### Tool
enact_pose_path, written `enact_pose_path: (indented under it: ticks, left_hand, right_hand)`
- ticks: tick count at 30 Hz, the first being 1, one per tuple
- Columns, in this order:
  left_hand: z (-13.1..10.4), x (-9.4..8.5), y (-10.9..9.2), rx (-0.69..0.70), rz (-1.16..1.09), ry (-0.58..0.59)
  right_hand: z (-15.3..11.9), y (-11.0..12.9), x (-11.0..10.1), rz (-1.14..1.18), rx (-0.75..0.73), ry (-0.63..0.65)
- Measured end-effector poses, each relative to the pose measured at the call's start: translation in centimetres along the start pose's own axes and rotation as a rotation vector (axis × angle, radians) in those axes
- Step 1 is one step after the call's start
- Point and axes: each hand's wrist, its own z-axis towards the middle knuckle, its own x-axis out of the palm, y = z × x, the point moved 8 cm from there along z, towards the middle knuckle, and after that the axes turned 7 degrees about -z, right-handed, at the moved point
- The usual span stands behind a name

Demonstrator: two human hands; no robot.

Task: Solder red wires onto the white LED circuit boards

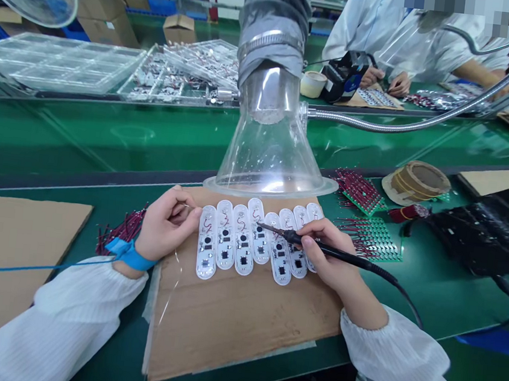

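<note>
Several white oval circuit boards (242,247) lie side by side on a sheet of brown cardboard (241,316), with thin red wires at their upper ends. My right hand (327,253) grips a black soldering iron (347,256). Its tip rests at or just over the upper part of a board in the middle of the row. At the left end of the row, my left hand (170,221) is closed with thumb and forefinger pinched on a thin strand of solder wire (179,273), which trails down over the cardboard. A blue wrist strap (132,254) circles my left wrist.
A clear fume hood (271,156) hangs right above the boards. Red wire bundles (123,228) lie left; green boards with red leads (372,238), a tape roll (419,180) and a black device (486,233) sit right. Across the bench a co-worker's hands (386,82) handle similar boards.
</note>
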Motion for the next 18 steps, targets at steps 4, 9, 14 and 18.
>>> enact_pose_path:
  ticks: [4,9,14,18]
  left_hand:
    - [0.1,0.0,-0.1,0.003,0.016,-0.005]
    - [0.3,0.3,-0.5,0.008,0.028,0.013]
    - [0.4,0.2,-0.7,0.031,0.045,0.004]
    - [0.6,-0.3,-1.1,0.059,0.036,-0.057]
  right_hand:
    - [0.0,0.1,0.2,-0.045,-0.008,0.017]
    - [0.1,0.3,0.3,-0.047,-0.026,0.023]
    - [0.1,0.3,0.1,-0.054,-0.007,0.012]
    - [-0.4,0.2,-0.4,0.066,0.014,-0.061]
